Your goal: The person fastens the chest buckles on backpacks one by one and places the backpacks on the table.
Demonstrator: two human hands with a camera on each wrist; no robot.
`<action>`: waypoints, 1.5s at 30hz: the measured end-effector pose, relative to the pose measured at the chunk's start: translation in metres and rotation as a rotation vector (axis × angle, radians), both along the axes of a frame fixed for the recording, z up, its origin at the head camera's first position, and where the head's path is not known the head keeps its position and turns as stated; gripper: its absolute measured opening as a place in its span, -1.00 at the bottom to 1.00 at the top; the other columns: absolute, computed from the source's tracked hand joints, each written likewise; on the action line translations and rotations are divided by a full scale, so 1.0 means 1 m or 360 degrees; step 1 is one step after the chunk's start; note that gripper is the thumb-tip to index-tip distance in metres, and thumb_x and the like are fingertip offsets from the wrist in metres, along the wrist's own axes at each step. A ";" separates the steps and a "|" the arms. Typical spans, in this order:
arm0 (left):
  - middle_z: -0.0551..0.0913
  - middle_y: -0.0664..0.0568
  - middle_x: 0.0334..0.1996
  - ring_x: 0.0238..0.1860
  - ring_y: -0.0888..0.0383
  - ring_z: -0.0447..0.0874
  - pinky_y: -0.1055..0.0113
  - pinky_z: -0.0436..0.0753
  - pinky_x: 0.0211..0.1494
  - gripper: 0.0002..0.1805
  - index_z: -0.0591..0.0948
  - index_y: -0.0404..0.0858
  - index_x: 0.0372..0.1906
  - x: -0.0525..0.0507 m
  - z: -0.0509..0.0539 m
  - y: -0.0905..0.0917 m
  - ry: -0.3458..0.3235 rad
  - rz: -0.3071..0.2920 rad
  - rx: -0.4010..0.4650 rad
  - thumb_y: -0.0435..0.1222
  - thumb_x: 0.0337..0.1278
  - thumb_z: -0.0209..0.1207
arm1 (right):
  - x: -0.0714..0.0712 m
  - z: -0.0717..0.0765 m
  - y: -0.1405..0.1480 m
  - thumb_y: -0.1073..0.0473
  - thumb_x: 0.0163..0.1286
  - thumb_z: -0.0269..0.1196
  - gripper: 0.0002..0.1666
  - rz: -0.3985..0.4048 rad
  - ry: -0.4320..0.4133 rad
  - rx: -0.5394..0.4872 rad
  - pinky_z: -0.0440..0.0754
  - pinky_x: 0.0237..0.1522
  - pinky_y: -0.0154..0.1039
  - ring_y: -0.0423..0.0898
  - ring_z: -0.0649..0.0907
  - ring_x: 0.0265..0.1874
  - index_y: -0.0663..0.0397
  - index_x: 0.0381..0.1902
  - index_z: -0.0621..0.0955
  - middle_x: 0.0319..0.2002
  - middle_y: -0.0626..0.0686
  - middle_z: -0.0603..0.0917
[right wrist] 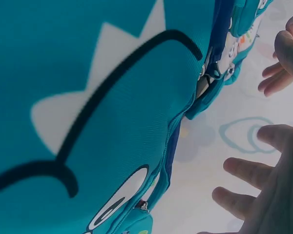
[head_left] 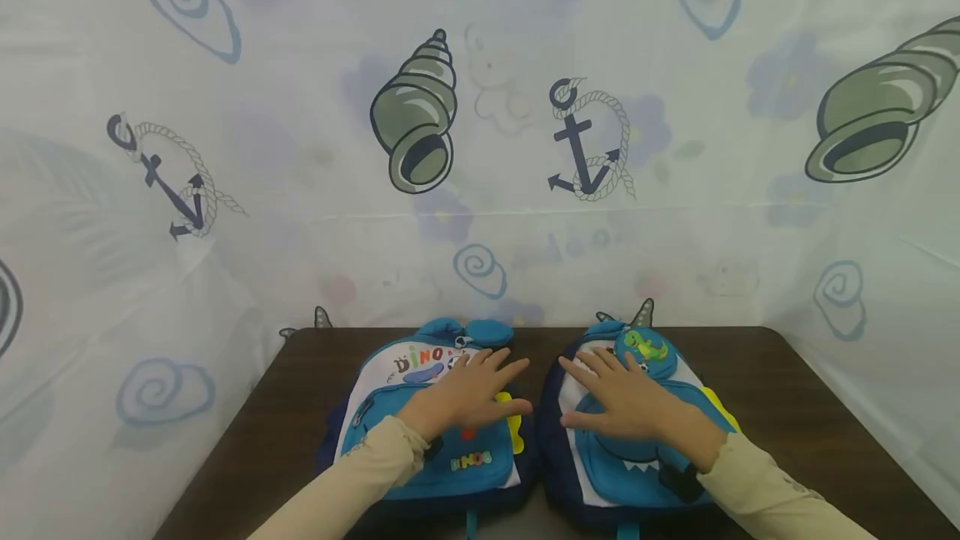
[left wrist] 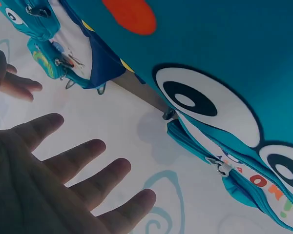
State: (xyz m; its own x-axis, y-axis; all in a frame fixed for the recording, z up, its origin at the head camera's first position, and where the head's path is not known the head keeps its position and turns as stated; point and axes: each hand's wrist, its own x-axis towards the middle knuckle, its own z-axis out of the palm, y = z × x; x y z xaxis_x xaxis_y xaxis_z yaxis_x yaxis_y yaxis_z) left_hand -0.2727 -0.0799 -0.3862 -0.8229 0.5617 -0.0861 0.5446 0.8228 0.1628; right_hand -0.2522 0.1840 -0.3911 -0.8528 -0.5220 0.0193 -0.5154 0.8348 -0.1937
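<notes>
Two blue-and-white children's backpacks lie side by side on a dark table. My left hand point(head_left: 474, 390), fingers spread and straight, is over the left backpack point(head_left: 420, 473), which carries DINO lettering. Over the right backpack point(head_left: 600, 473), with a dinosaur face and white teeth, my right hand point(head_left: 626, 397) is spread the same way. In the left wrist view the left hand point(left wrist: 63, 180) has nothing in its fingers, with the backpack's pocket point(left wrist: 244, 48) close by. The right wrist view has the right hand point(right wrist: 263, 180) apart from the backpack's front pocket point(right wrist: 136, 97).
The brown table point(head_left: 810, 440) extends past both backpacks on either side. Behind and around it hangs a white cloth point(head_left: 510, 173) printed with shells and anchors. A round dinosaur pouch point(head_left: 647, 354) sits at the top of the right backpack.
</notes>
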 end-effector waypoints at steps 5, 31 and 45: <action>0.16 -0.06 0.57 0.56 -0.17 0.11 -0.25 0.10 0.53 -0.19 0.19 0.09 0.56 -0.001 -0.002 0.005 -0.0007 -0.0002 -0.0016 0.35 0.32 -0.10 | 0.003 0.003 0.002 -0.53 0.33 0.06 0.05 0.0005 0.0004 0.0001 0.01 0.33 0.57 0.33 0.17 0.51 -0.10 0.57 0.17 0.51 0.23 0.26; 0.40 -0.11 0.43 0.39 -0.10 0.43 -0.08 0.45 0.39 -0.27 0.33 -0.08 0.49 -0.009 -0.014 0.031 -0.0180 0.0008 0.0250 0.26 0.44 -0.18 | 0.023 0.000 0.020 -0.46 0.33 0.13 -0.01 -0.0040 -0.0072 0.0006 0.04 0.30 0.59 0.32 0.24 0.47 -0.08 0.53 0.26 0.46 0.25 0.32; 0.41 -0.16 0.42 0.40 -0.10 0.42 -0.07 0.43 0.41 -0.25 0.32 -0.18 0.48 -0.016 -0.024 0.047 -0.0385 0.0085 0.0412 0.24 0.47 -0.21 | 0.036 -0.003 0.024 -0.51 0.31 0.11 0.00 -0.0026 -0.0240 -0.0111 -0.03 0.31 0.60 0.36 0.15 0.51 -0.12 0.54 0.26 0.50 0.23 0.27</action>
State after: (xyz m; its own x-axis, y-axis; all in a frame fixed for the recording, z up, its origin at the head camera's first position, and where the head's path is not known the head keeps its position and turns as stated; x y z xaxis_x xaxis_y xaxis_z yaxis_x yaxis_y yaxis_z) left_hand -0.2887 -0.0333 -0.4101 -0.8248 0.5472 -0.1425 0.4221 0.7635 0.4889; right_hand -0.2164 0.2078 -0.3937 -0.8570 -0.5101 -0.0737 -0.4628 0.8246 -0.3255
